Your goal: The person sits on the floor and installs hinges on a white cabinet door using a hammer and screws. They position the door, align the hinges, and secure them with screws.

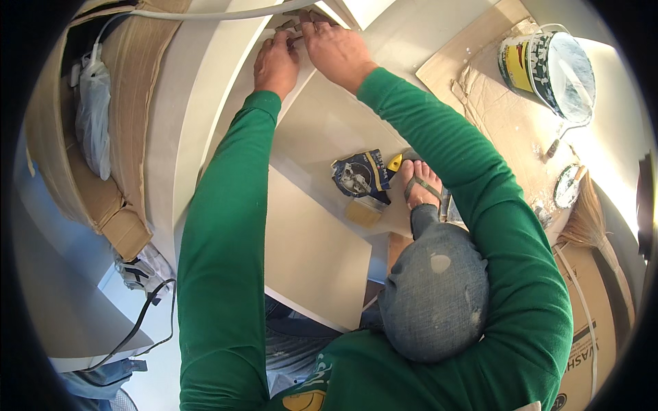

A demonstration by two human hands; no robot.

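Note:
Both my arms, in green sleeves, reach up to the far edge of the view, to a pale cabinet panel [223, 68]. My left hand [277, 65] is closed, its fingertips pinched at small metal hardware [288, 27] inside the cabinet. Just right of it, my right hand [336, 49] bends over the same spot with its fingers curled together. What lies between the fingertips of either hand is too small and covered to name. A pale board [312, 246] lies below, between my arms.
Near my sandalled foot [421, 185] are a dark blue packet [360, 175], a yellow-tipped tool [395, 162] and a wide brush [364, 211]. A paint bucket [541, 68] stands on cardboard [473, 61] at right, beyond a broom [589, 219]. A white cable [205, 15] crosses above.

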